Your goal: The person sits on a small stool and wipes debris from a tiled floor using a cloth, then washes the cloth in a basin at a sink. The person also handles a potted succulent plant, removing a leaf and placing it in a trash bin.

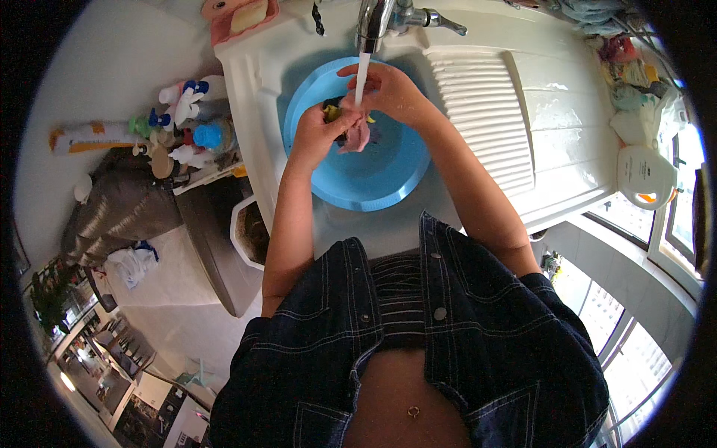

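Over a round light-blue plastic basin [369, 204], my left hand [317, 131] grips a wet pink cloth [357, 137]. Yellow and dark fabric, bunched with the pink, shows beside its fingers. My right hand [395, 95] is at the upper end of the pink cloth with its fingers curved. Blur and the water stream hide whether those fingers pinch the fabric. Water [362, 75] runs from the chrome faucet [372, 25] onto the cloth between both hands. Some water lies in the bottom of the basin.
The basin stands in a white sink with a ribbed washboard [484, 117] on the right. Pump bottles [179, 112] crowd the left ledge. A pink soap holder [241, 22] is at the back left. A white detergent jug [646, 178] stands far right.
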`<action>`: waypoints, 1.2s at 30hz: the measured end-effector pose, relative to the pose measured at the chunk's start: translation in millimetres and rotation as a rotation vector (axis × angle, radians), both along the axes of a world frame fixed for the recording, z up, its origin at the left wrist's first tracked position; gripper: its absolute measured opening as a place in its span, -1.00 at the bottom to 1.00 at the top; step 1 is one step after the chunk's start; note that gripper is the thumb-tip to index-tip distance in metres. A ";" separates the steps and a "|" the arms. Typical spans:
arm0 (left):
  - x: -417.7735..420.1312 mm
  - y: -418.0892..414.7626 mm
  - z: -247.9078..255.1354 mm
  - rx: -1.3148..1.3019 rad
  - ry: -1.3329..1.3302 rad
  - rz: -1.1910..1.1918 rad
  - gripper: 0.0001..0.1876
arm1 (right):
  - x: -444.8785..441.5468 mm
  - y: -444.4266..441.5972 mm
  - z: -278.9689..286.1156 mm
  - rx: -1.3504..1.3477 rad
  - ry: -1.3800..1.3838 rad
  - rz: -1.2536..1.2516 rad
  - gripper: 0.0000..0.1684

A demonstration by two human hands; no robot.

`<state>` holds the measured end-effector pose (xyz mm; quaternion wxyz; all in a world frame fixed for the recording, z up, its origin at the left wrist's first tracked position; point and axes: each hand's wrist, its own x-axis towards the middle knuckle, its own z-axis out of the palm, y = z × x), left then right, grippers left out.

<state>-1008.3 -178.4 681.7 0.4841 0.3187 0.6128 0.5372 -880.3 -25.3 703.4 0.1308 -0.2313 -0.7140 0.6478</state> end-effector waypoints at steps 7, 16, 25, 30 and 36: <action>1.7 -16.4 4.1 0.016 -0.048 0.051 -0.73 | 11.3 1.6 -10.3 0.059 -0.234 0.134 -0.63; -5.3 -35.4 -21.7 0.008 -0.142 0.130 -0.78 | 17.9 -8.4 -0.6 -0.303 -0.079 0.036 -0.68; 13.3 -16.7 -23.0 0.053 -0.195 0.265 -0.55 | 17.8 -13.0 31.7 -0.055 -0.052 -0.001 -0.79; 26.3 5.6 -19.2 0.215 -0.019 0.026 -0.29 | 14.0 -17.6 41.0 0.158 -0.100 0.009 -0.75; 12.2 -0.1 -16.4 0.128 0.072 0.113 -0.59 | 24.5 -5.4 42.0 0.029 -0.013 -0.032 -0.75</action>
